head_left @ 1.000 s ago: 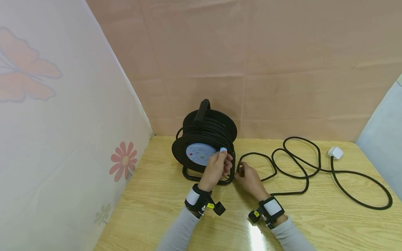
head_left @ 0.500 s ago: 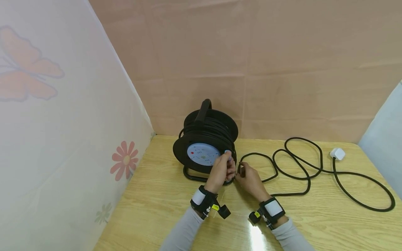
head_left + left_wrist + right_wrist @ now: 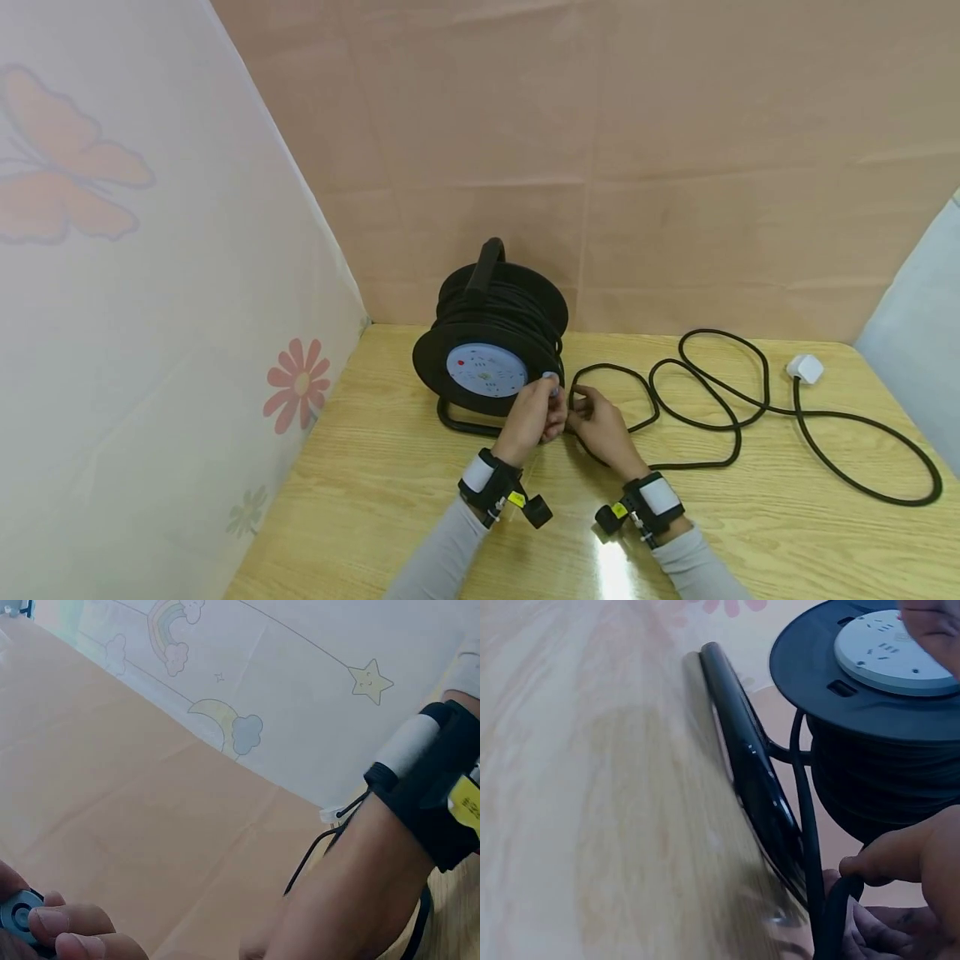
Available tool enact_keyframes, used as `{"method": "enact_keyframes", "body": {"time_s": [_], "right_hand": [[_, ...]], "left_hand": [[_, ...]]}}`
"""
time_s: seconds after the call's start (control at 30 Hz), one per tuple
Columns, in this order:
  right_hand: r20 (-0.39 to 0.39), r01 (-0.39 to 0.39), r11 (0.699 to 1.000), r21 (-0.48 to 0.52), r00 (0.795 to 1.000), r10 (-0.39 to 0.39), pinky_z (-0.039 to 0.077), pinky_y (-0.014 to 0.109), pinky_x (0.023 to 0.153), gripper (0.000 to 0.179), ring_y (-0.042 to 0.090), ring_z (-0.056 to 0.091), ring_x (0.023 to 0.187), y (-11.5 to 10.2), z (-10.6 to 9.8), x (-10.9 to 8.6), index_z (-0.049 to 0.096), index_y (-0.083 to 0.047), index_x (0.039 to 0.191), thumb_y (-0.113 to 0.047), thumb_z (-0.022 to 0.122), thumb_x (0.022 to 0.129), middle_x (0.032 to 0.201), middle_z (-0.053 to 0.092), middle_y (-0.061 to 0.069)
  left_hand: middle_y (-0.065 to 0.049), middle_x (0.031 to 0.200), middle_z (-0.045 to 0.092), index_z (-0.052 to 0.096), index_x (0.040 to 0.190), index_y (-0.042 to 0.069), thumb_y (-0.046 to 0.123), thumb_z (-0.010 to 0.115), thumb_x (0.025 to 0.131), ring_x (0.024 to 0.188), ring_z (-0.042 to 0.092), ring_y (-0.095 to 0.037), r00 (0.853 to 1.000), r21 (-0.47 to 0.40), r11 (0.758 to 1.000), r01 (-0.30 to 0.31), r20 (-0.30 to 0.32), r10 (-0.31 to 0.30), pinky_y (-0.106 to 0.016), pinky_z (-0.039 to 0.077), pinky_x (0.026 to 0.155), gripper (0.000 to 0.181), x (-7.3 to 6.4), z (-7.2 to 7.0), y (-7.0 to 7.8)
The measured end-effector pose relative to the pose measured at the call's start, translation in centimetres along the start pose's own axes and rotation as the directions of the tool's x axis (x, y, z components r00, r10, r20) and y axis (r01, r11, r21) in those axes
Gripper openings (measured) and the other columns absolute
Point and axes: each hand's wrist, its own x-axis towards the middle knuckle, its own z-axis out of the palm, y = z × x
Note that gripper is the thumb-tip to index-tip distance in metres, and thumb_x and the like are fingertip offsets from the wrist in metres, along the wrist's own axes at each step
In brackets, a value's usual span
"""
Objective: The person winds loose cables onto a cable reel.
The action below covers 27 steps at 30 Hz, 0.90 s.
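A black cable reel (image 3: pixel 435 367) with a pale blue socket face (image 3: pixel 487 369) stands on its tube frame near the back of the table. My left hand (image 3: pixel 528 417) grips the small blue-grey crank knob (image 3: pixel 21 915) at the right of the reel's front flange. Just right of the reel, my right hand (image 3: pixel 606 432) pinches the black cable (image 3: pixel 838 911) between thumb and fingers. From there the cable runs up to the windings (image 3: pixel 885 784) on the drum. Part of the reel's lower right side is hidden behind my left hand.
Loose cable (image 3: pixel 731 425) lies in wide loops across the right side of the table, ending at a white plug (image 3: pixel 806 367). A tan cloth (image 3: pixel 675 183) hangs behind the table, and a patterned white sheet (image 3: pixel 187 275) stands along the left.
My left hand has moved right and down with the crank knob, and the reel's face has turned a little clockwise. My right hand stays nearly in place on the cable.
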Motion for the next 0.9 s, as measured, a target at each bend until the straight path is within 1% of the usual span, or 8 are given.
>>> {"method": "enact_keyframes", "body": {"time_s": [0.1,0.17,0.3,0.43,0.53,0.67,0.8,0.9], "right_hand": [[0.044,-0.049,0.998,0.051,0.998,0.047,0.051,0.044,0.084,0.058,0.027,0.063,0.097,-0.2,-0.1,0.1,0.041,0.004,0.141,-0.016,0.062,0.090,0.112,0.065,0.018],[0.072,-0.069,0.994,0.080,0.995,0.063,0.049,0.046,0.088,0.059,0.030,0.061,0.103,-0.3,-0.2,0.1,0.037,0.004,0.143,-0.016,0.059,0.092,0.116,0.063,0.020],[0.095,-0.068,0.992,0.104,0.994,0.058,0.048,0.047,0.087,0.055,0.032,0.058,0.105,-0.3,-0.4,0.2,0.036,0.004,0.144,-0.011,0.053,0.094,0.118,0.061,0.021],[0.097,-0.064,0.988,0.141,0.994,0.050,0.049,0.042,0.081,0.052,0.030,0.058,0.100,-0.6,-0.4,0.2,0.037,0.002,0.144,-0.009,0.050,0.095,0.116,0.061,0.020],[0.094,-0.059,0.984,0.168,0.995,0.044,0.048,0.038,0.074,0.051,0.028,0.058,0.093,-1.0,-0.4,0.2,0.036,0.001,0.144,-0.009,0.048,0.096,0.114,0.060,0.020],[0.076,-0.040,0.987,0.156,0.997,0.028,0.045,0.033,0.065,0.049,0.025,0.056,0.083,-1.4,-0.2,0.2,0.036,0.002,0.144,-0.010,0.046,0.097,0.113,0.059,0.021],[0.048,-0.057,0.986,0.157,0.998,0.050,0.042,0.031,0.061,0.043,0.021,0.052,0.075,-1.8,0.0,0.1,0.038,0.000,0.142,-0.012,0.043,0.100,0.107,0.058,0.018],[0.027,-0.089,0.977,0.196,0.996,0.085,0.042,0.031,0.059,0.039,0.021,0.051,0.070,-2.0,0.1,0.1,0.041,-0.003,0.140,-0.016,0.040,0.102,0.101,0.057,0.017]], "left_hand": [[-0.001,0.054,0.030,0.041,0.071,0.009,0.028,0.035,0.102,0.041,0.027,-0.012,1.000,0.010,1.000,0.004,-0.004,-0.003,-0.022,0.020,0.038,0.037,0.0,0.0,-0.4],[-0.001,0.055,0.031,0.040,0.071,0.007,0.027,0.036,0.102,0.042,0.027,-0.012,1.000,0.013,1.000,0.000,-0.008,0.000,-0.022,0.021,0.038,0.037,0.1,-0.1,-0.7],[-0.001,0.055,0.030,0.040,0.073,0.004,0.022,0.036,0.101,0.042,0.026,-0.010,1.000,-0.002,1.000,0.003,-0.008,-0.003,-0.020,0.022,0.039,0.034,0.1,-0.1,-1.1],[0.000,0.055,0.030,0.042,0.074,0.004,0.019,0.036,0.100,0.042,0.026,-0.009,1.000,-0.012,1.000,0.006,-0.007,-0.006,-0.020,0.022,0.039,0.030,0.2,-0.2,-1.5],[0.000,0.054,0.031,0.044,0.074,0.006,0.020,0.036,0.100,0.042,0.027,-0.009,1.000,-0.005,1.000,0.010,-0.009,-0.010,-0.020,0.022,0.039,0.031,0.2,-0.3,-1.7],[0.001,0.054,0.032,0.048,0.076,0.006,0.021,0.036,0.100,0.041,0.028,-0.009,1.000,0.007,1.000,0.024,-0.007,-0.024,-0.020,0.023,0.038,0.031,0.2,-0.3,-2.1],[0.000,0.055,0.033,0.049,0.076,0.005,0.022,0.036,0.100,0.041,0.028,-0.009,0.999,0.012,0.999,0.032,0.000,-0.032,-0.020,0.022,0.038,0.031,0.2,-0.4,-2.4],[0.000,0.055,0.032,0.045,0.074,0.007,0.022,0.036,0.100,0.041,0.027,-0.009,0.999,0.020,0.999,0.041,0.007,-0.041,-0.020,0.022,0.039,0.032,0.1,-0.5,-2.6]]}}
